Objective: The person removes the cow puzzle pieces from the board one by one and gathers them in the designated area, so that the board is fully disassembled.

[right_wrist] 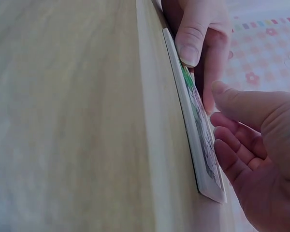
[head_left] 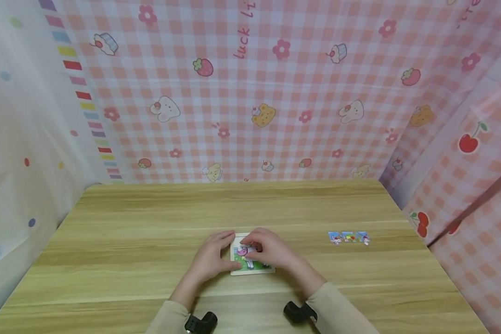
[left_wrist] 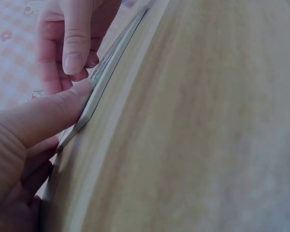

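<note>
Puzzle tray sits roughly midway between the tabletop's left and right edges, with a cartoon animal picture inside its pale rim. Left hand's spread, thumb pressing the tray's left side. Right hand's over the picture, thumb and bent fingers apart. Three loose pieces lie nearer the right edge.

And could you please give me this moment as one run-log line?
left grip: holds puzzle; right grip: over puzzle, nothing visibly held; three loose pieces: on table, right of puzzle
</note>
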A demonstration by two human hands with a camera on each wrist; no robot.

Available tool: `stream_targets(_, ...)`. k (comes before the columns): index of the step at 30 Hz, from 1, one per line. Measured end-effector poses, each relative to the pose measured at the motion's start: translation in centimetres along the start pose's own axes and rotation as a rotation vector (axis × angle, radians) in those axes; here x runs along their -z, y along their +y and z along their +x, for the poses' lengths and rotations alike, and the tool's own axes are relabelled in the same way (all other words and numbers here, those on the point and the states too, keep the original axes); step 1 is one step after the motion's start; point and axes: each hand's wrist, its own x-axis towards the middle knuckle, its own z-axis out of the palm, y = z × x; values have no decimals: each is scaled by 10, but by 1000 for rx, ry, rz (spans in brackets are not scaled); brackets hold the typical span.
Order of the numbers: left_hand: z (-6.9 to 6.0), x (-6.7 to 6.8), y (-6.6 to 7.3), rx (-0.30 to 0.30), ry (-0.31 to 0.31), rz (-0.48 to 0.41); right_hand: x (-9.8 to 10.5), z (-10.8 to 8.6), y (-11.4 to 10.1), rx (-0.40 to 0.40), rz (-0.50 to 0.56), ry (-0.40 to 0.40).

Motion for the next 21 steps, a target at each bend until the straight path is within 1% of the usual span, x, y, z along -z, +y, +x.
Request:
stream_targets(4,0,0,0,4,-5,1,-2,2,-3,-18,-9,-8)
stream_targets(13,0,0,-4,-26,-9,18,-8,5,-6,-19,-30,-3)
stream_targets(21,0,1,-7,-40,-31,17,-12,6,-5,-39,-62,-2)
